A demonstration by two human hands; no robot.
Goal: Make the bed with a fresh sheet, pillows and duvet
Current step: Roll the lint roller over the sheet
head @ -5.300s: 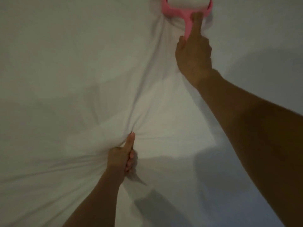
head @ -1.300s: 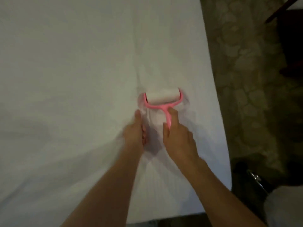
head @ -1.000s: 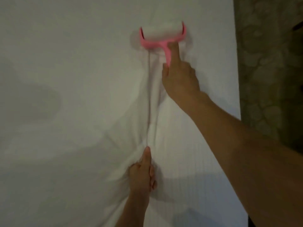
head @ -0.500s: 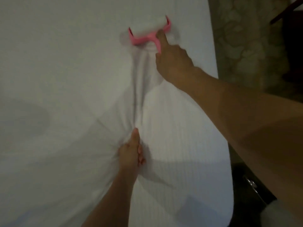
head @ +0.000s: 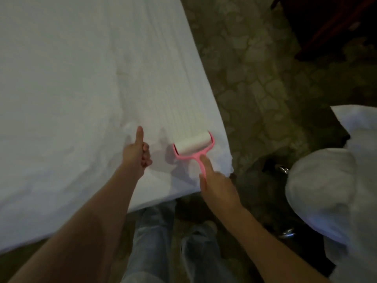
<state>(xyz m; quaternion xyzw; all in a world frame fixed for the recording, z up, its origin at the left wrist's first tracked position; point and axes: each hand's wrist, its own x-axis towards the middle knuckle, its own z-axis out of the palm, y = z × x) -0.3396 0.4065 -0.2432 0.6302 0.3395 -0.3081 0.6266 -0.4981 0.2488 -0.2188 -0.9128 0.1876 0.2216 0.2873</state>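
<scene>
Sheet (head: 81, 88), white, covers the bed to its near right corner. Right hand (head: 219, 188) grips the pink lint roller (head: 193, 148), roller resting on the sheet beside that corner. Left hand (head: 136, 152): fingers curled, thumb extended, resting on the sheet. No legible writing.

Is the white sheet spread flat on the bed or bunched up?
Mostly spread flat: the sheet lies smooth to the bed's corner, with only faint creases beside the left hand.
</scene>
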